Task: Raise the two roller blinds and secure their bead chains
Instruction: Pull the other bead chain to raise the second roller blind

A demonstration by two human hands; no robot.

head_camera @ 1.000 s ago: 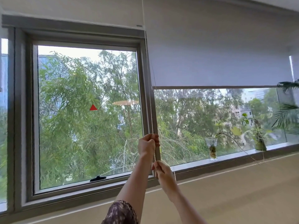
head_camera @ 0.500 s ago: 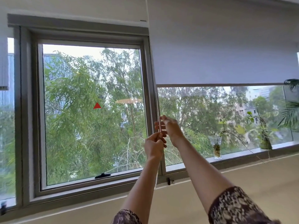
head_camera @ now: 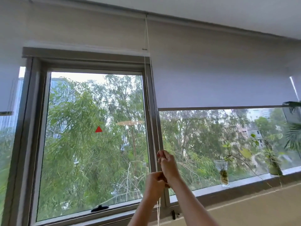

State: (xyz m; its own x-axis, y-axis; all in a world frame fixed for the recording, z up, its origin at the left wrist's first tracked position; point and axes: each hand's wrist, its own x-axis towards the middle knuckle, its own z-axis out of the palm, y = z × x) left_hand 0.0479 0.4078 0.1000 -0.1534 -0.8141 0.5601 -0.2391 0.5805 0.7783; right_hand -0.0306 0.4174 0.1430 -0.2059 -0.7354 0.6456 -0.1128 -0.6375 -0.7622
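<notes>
A white roller blind (head_camera: 219,79) covers the top half of the right window; its bottom bar (head_camera: 219,108) hangs level. Its pale bead chain (head_camera: 147,88) drops from the ceiling track down the window post. My right hand (head_camera: 167,165) is shut on the chain, higher up. Just below and to the left, my left hand (head_camera: 154,181) is also shut on the chain. The chain's loose end hangs under my hands. A second blind (head_camera: 6,88) shows at the far left edge, partly lowered.
The middle window (head_camera: 96,144) is uncovered, with a black latch (head_camera: 99,208) at its bottom and a red triangle sticker. A glass vase with a plant (head_camera: 224,174) and a potted plant (head_camera: 273,167) stand on the right sill. A small black chain clip (head_camera: 173,214) sits below the post.
The view has tilted upward, showing the ceiling track. My right hand stays above the left on the chain, and both hands have come down the chain together.
</notes>
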